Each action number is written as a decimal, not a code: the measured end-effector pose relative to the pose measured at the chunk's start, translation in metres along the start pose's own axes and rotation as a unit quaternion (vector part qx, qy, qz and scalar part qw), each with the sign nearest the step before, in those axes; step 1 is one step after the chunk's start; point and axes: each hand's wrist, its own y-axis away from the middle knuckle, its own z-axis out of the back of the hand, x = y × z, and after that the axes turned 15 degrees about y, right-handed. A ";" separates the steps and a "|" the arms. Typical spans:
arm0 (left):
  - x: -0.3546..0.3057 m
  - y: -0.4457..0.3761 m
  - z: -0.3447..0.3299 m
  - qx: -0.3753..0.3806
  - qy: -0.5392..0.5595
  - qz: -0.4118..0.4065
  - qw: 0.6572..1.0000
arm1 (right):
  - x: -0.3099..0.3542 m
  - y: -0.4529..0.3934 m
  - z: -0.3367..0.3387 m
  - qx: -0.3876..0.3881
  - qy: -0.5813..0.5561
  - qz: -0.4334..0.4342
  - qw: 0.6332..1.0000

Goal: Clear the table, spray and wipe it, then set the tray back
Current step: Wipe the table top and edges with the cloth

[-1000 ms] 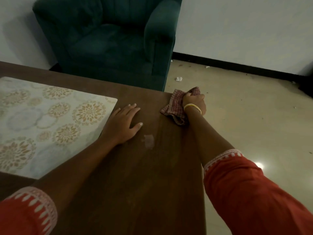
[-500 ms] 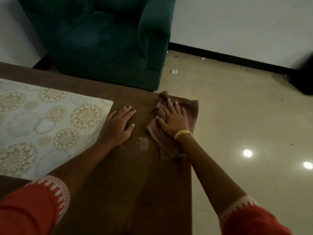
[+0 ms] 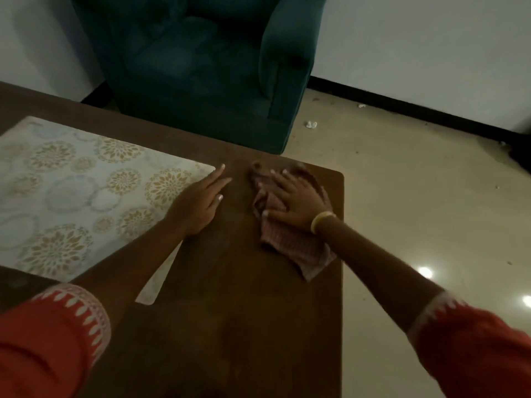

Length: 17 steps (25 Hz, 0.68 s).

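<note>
A dark brown wooden table (image 3: 235, 326) fills the lower middle of the view. My right hand (image 3: 293, 201) lies flat, fingers spread, pressing a red checked cloth (image 3: 298, 245) onto the table near its far right corner. My left hand (image 3: 199, 202) rests flat on the wood just left of the cloth, fingers together, its heel over the edge of a pale floral mat (image 3: 74, 196). The mat covers the table's left part. No tray or spray bottle is in sight.
A dark teal armchair (image 3: 201, 67) stands right behind the table's far edge. To the right the table ends at a rounded corner (image 3: 340, 175) above a glossy beige floor (image 3: 431, 211) with small bits of litter. A white wall with black skirting runs behind.
The right hand went from gripping the bunched cloth at the table's right edge to pressing it flat, and has slid it inward, toward the left hand. The wet patch on the wood is gone.
</note>
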 end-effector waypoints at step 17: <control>-0.003 -0.028 -0.010 -0.073 -0.090 0.046 0.992 | 0.083 0.022 0.003 -0.064 -0.069 -0.017 0.995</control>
